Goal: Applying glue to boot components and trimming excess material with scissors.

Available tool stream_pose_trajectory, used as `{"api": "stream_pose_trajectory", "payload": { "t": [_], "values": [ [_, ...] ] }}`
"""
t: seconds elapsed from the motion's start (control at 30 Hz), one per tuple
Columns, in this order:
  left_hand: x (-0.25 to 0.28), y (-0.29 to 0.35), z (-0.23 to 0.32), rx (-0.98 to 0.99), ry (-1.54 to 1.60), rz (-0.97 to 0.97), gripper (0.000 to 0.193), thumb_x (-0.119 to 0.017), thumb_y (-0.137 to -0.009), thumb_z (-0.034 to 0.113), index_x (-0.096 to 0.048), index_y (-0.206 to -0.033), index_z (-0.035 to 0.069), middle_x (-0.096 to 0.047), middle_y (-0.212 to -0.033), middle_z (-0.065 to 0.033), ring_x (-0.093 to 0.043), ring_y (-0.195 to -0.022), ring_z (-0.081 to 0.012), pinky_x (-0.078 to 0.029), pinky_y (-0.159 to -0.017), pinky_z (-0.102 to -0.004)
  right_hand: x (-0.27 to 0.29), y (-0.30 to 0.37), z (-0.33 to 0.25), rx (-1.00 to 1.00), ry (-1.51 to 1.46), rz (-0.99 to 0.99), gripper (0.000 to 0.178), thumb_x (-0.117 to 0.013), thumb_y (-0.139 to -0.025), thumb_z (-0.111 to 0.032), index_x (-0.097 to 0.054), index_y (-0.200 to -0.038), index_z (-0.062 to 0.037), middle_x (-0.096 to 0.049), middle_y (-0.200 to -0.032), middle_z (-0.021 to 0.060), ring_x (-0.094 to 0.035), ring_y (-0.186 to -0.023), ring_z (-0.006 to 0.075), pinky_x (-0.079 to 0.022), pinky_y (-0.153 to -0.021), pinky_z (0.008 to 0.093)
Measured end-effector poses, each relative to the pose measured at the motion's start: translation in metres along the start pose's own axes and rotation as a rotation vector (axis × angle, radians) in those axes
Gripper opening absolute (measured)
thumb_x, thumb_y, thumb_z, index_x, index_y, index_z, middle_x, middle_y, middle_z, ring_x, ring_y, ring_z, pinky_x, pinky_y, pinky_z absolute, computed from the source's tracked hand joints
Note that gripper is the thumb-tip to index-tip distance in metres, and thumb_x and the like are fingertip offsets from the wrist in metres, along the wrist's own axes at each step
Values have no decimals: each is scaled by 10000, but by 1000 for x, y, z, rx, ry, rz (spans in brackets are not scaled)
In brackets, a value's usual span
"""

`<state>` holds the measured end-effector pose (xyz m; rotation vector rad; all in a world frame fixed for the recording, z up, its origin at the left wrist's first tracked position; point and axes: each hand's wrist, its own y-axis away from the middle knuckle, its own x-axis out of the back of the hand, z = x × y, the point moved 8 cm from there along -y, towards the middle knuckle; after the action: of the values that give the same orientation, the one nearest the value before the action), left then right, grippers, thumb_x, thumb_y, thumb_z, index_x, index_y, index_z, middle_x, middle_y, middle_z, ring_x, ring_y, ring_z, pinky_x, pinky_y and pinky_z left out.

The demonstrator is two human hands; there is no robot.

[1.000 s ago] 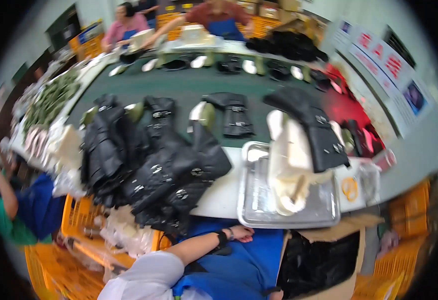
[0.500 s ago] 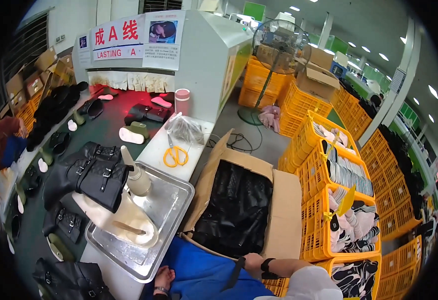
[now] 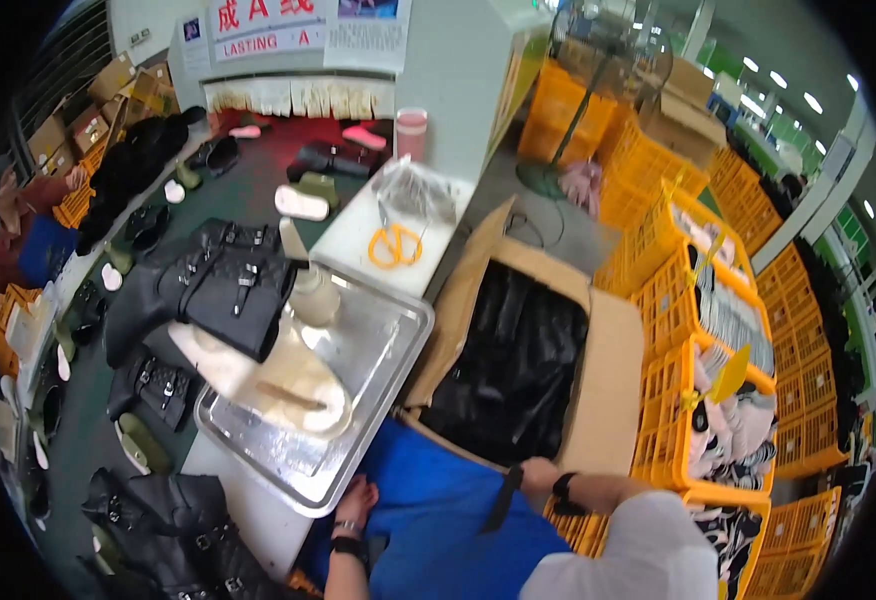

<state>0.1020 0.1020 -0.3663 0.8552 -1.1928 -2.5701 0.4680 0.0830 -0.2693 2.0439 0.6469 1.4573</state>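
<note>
Left hand: our left hand (image 3: 356,499) lies low beside the blue apron (image 3: 448,545), its fingers curled inward; we see nothing in it, but we cannot tell how tight the curl is.
Right hand: our right hand (image 3: 537,477) sits at the near edge of the cardboard box (image 3: 610,385), next to a black strap (image 3: 502,502); its fingers are partly hidden, so we cannot tell how far they are closed or whether they grip the strap.
Black leather goods: these black leather goods (image 3: 508,360) fill the box, just beyond our right hand.
Metal tray: the metal tray (image 3: 390,318) lies just beyond our left hand, near it.
Cream stand: the cream stand (image 3: 220,352) rises from the tray, beyond and left of our left hand, with 1 black boot (image 3: 198,290) lying across it.
Scissors: 1 pair of yellow scissors (image 3: 395,247) lies past the tray, well beyond our 2 hands.
Boot pile: a black boot pile (image 3: 183,515) lies left of our left hand.
Crates: stacked orange crates (image 3: 663,430) stand right of our right hand.
</note>
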Motion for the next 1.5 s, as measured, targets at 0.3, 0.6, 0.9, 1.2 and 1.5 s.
{"api": "stream_pose_trajectory", "payload": {
  "t": [0.3,0.6,0.9,1.2,1.5],
  "values": [
    [4,7,7,-12,-85,52,203,-535,-889,185,-524,-1068,89,-597,-840,-65,-584,-737,-148,-491,-633,-260,-9,-10,7,45,27,13,262,-566,-750,-303,-652,-918,-121,-638,-894,176,-593,-877,350,-471,-772,413],
    [-2,13,12,-52,-72,-6,223,-548,-881,150,-513,-1084,62,-590,-857,-81,-583,-765,-170,-499,-664,-282,-10,-8,7,70,-54,81,223,-596,-711,-260,-636,-840,-81,-633,-798,176,-603,-812,348,-482,-731,415],
    [-5,13,14,-52,-134,19,219,-532,-892,167,-514,-1086,68,-599,-858,-85,-586,-742,-150,-490,-640,-245,-16,-15,15,115,-8,114,285,-561,-776,-349,-662,-944,-142,-641,-804,167,-612,-779,349,-490,-706,420],
    [-10,18,18,-69,-144,7,233,-524,-896,165,-508,-1101,54,-589,-862,-76,-578,-765,-150,-487,-674,-262,-10,-11,12,78,-67,140,264,-573,-788,-365,-666,-900,-145,-634,-804,168,-603,-792,350,-483,-716,419],
    [-7,24,19,-52,-175,31,227,-519,-894,148,-510,-1100,56,-593,-876,-78,-580,-778,-156,-486,-687,-259,-15,-10,5,113,-103,118,277,-529,-824,-358,-657,-914,-129,-626,-810,185,-591,-808,370,-473,-717,420]
  ]
}}
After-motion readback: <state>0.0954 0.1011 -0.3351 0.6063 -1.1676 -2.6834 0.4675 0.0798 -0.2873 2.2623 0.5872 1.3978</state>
